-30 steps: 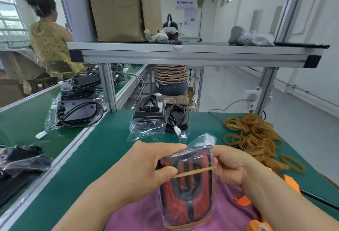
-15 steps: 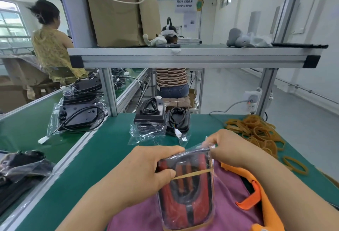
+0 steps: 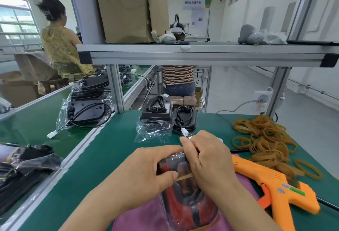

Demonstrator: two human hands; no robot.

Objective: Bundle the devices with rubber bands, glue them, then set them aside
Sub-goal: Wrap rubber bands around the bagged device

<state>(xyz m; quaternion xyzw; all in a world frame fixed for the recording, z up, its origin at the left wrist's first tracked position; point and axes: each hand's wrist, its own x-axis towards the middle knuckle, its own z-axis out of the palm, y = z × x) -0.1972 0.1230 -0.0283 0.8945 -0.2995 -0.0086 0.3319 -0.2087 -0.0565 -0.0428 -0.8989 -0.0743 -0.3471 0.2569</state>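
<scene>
A red and black device in a clear plastic bag (image 3: 185, 205) lies over my lap at the near table edge, with a tan rubber band (image 3: 184, 177) across it. My left hand (image 3: 146, 172) grips the device's left side, thumb on the band. My right hand (image 3: 207, 159) covers the device's top, its fingers curled round the folded bag end. An orange glue gun (image 3: 271, 188) lies on the green table just right of my right hand. A pile of tan rubber bands (image 3: 266, 139) lies further right.
Two black devices with coiled cables (image 3: 168, 115) stand on loose bags beyond my hands. More bagged black devices (image 3: 86, 109) lie on the left bench, others at the far left edge (image 3: 22, 166). An aluminium shelf (image 3: 201, 52) spans overhead. Two people sit with their backs turned.
My right hand has moved left from the bag's top right corner onto the device's top, folding the bag end down. The glue gun is now in full view.
</scene>
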